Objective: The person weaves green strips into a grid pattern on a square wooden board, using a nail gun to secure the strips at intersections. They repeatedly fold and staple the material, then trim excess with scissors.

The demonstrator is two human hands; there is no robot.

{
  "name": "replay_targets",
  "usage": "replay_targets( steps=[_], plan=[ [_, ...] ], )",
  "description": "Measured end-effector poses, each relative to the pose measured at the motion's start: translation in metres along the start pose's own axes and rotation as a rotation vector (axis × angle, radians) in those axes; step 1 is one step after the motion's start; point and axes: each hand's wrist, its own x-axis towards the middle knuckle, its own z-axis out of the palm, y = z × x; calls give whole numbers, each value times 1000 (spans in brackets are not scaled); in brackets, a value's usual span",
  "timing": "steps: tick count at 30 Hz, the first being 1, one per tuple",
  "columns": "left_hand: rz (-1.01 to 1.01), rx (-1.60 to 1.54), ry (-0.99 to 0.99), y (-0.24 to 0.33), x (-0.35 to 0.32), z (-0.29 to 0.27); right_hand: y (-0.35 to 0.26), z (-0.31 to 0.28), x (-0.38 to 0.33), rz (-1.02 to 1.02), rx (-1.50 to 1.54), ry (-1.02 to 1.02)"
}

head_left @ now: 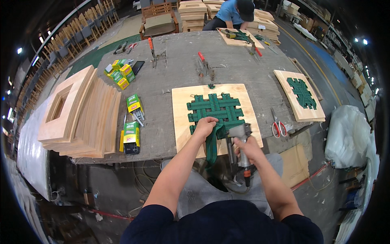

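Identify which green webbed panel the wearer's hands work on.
The near middle panel: left hand pinching its loose strap, right hand holding a grey tool. The far panel and rightmost panel lie beyond both hands.

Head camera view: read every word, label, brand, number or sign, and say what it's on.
I don't copy printed text, but here's where it shows:
Open green-and-yellow carton: large, legible print.
Nearer carton: also large and legible.
Pile of small cartons: too small to read.
Cardboard sheet at right: lettering too blurred.
White label on the far wood panel stack: too small.
Pneumatic staple gun in the right hand: no print I can make out.
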Motion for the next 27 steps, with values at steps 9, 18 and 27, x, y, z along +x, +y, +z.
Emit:
replay_targets(
  steps=[9,18,27],
  plan=[
    [-25,-162,-57,20,-39,13,-19,-120,84,24,310,36],
    [284,466,197,4,-124,23,-19,-105,76,-43,462,-95],
    [12,-586,-400,19,-176,96,33,-56,-3,-230,877,-338]
  ],
)
